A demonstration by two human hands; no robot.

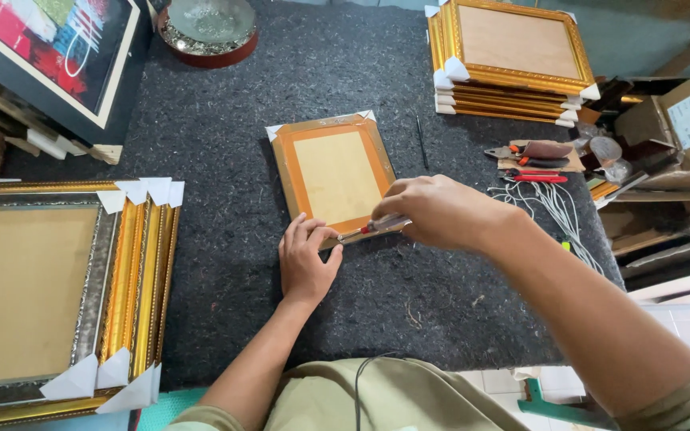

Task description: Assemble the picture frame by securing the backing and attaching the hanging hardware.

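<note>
Dark felt bench (225, 136). Small picture frame (334, 177) face down at centre. Left hand (307, 259) flat, fingers spread, pressing frame's 6 o'clock corner. Right hand (439, 211) closed around screwdriver (374, 227), tip at that corner. Gold frame stack (511, 64) at 1 o'clock; pliers (530, 154) at 3 o'clock.

The bench (225, 144) was covered in rough, matt grey felt. The small frame (333, 172) showed a matt fibreboard back with orange wood edging. Stacked frames (513, 60) at the far right corner gleamed glossy gold, with white paper corners.
</note>
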